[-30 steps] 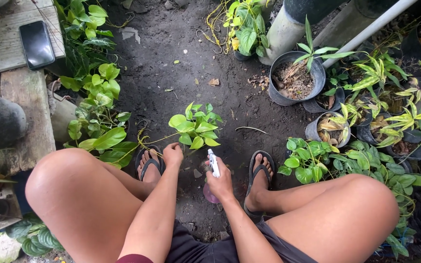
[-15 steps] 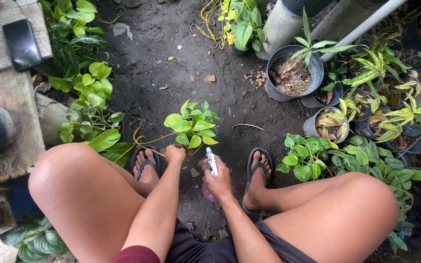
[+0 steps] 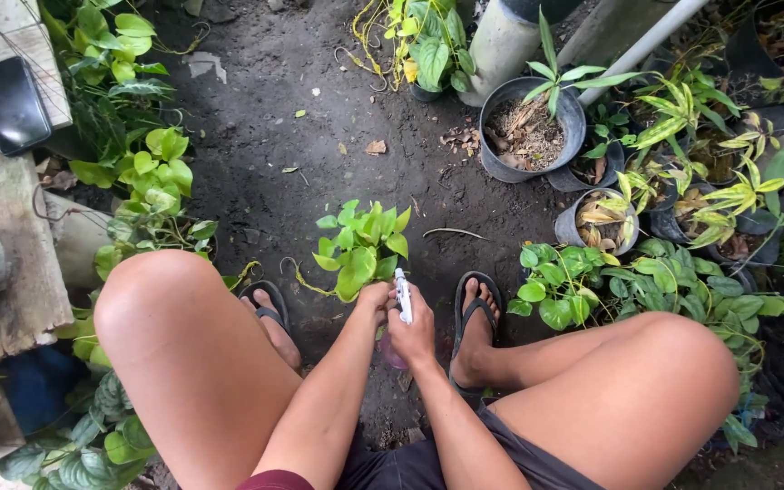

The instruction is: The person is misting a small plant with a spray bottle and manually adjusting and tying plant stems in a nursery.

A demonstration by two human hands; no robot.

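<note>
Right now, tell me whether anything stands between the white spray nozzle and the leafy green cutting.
Nothing visible does. The right hand holds the white-nozzled spray bottle right beside the bright green leafy cutting, which the left hand grips at its base.

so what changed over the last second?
The left hand drew the leafy cutting in toward the right hand, so the two hands now sit almost together; earlier they were apart. The left leg has swung inward, its sandal now partly hidden. The camera view drifted too. Unchanged: right hand gripping the spray bottle, left hand holding the cutting, pots in place.
</note>
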